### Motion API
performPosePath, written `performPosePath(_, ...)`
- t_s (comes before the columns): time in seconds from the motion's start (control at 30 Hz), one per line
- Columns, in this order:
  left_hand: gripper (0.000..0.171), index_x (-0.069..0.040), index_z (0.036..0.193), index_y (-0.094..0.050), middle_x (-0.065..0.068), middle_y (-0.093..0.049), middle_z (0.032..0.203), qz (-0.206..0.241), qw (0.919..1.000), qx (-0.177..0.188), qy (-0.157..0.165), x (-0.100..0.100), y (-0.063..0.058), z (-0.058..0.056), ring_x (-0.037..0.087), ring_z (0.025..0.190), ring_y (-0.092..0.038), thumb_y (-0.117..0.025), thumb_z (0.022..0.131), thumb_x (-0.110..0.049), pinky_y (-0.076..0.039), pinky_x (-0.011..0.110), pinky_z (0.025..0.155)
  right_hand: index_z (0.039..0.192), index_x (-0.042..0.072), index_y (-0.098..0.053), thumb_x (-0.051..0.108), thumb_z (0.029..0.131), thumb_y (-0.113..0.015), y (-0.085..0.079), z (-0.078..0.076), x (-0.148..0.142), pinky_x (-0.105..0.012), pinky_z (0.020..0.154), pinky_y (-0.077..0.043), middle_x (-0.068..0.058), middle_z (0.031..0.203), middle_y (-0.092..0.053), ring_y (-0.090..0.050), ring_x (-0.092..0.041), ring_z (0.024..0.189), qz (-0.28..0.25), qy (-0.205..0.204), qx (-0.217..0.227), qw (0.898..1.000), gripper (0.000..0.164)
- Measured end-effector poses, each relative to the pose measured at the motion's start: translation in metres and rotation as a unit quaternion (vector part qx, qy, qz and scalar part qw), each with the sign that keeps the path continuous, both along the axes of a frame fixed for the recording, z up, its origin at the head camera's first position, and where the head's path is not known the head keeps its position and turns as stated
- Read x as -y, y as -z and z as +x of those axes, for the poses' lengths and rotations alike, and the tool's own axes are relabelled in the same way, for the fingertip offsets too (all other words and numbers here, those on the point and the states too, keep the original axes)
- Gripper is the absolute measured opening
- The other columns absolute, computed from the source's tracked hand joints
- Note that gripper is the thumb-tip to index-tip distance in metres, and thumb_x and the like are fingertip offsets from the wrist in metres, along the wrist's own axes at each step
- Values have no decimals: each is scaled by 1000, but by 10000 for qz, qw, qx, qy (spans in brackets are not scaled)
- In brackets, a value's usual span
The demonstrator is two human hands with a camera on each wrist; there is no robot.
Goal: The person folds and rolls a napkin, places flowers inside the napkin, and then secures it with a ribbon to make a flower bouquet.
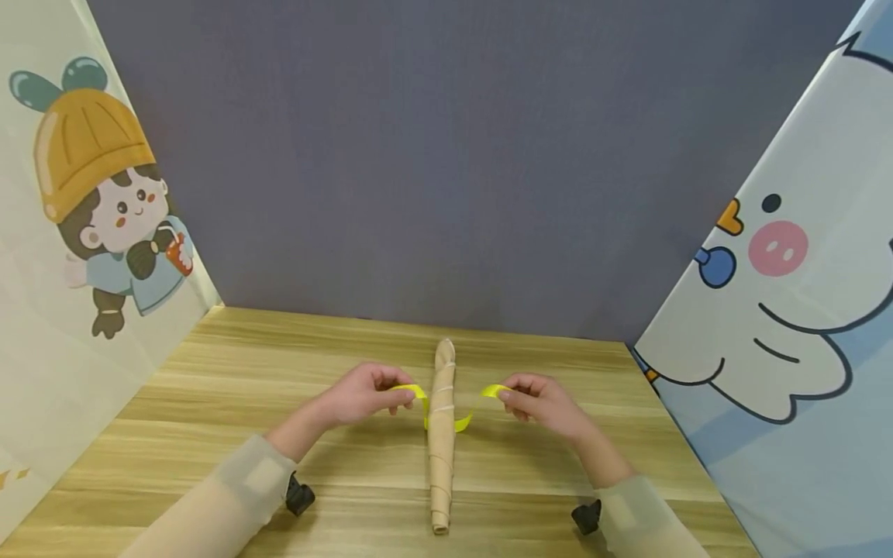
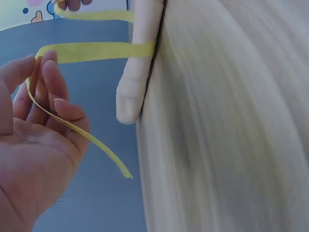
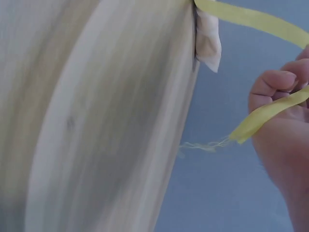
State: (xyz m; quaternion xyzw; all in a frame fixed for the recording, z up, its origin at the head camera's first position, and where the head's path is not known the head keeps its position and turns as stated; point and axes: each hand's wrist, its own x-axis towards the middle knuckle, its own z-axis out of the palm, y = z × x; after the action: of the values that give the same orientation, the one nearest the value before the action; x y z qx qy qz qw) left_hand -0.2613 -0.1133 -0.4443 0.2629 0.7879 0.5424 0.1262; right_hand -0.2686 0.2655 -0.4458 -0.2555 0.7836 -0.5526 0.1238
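A long, tightly rolled beige cloth (image 1: 442, 449) lies lengthwise on the wooden table, its wraps showing as slanted edges. A yellow ribbon (image 1: 463, 424) passes beneath the roll and rises on both sides. On the left, my left hand (image 1: 366, 395) pinches one end of the ribbon between thumb and fingers. My right hand (image 1: 544, 403) pinches the other end on the right. In the left wrist view a loose ribbon tail (image 2: 104, 147) hangs past the left palm. The right wrist view shows the other tail (image 3: 251, 123), frayed at its tip.
The wooden table (image 1: 314, 496) meets a dark grey panel (image 1: 418, 170) at the back. Cartoon-printed side panels (image 1: 105, 310) (image 1: 802, 325) stand left and right. Black wrist devices (image 1: 299, 494) (image 1: 587, 517) sit by the sleeves.
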Motion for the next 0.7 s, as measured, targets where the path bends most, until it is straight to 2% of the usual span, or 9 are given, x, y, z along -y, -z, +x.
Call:
performPosePath(0.17, 24, -1, 125, -78, 13, -81, 104, 147, 9997, -45, -176, -9, 4, 1, 28, 89, -72, -67, 111, -17, -61, 36, 75, 116, 1, -73, 19, 114, -61, 6, 0, 13, -36, 65, -49, 2, 87, -66, -53, -12, 69, -267, 120, -58, 9996, 22)
performPosePath(0.33, 24, -1, 127, -74, 11, -82, 103, 321, 9993, 20, -214, -15, 4, 1, 30, 91, -74, -67, 111, -17, -61, 35, 76, 122, -7, -70, 18, 114, -62, 7, 1, 19, -29, 65, -50, 6, 92, -73, -58, -8, 69, -451, 321, 42, 9985, 27)
performPosePath(0.47, 23, 0, 129, -68, 15, -83, 108, 365, 9992, 94, -154, -17, 4, 1, 36, 92, -74, -66, 111, -15, -59, 33, 78, 130, -10, -66, 16, 113, -63, 5, 1, 22, -26, 69, -56, 9, 97, -79, -65, -7, 73, -502, 326, 197, 9980, 32)
performPosePath(0.57, 23, 2, 129, -60, 22, -82, 112, 443, 9990, 97, -45, -19, 4, 1, 43, 94, -74, -64, 111, -11, -60, 34, 82, 137, -5, -61, 16, 112, -65, 4, 1, 24, -28, 71, -58, 6, 100, -82, -69, -9, 75, -547, 273, 340, 9975, 33)
performPosePath(0.7, 27, 1, 137, -58, 25, -81, 117, 569, 9983, 32, 87, -21, 4, 2, 45, 96, -74, -62, 112, -8, -62, 42, 87, 144, 1, -57, 14, 110, -67, 4, 1, 25, -29, 72, -58, -6, 106, -84, -71, -13, 75, -646, 182, 346, 9971, 38)
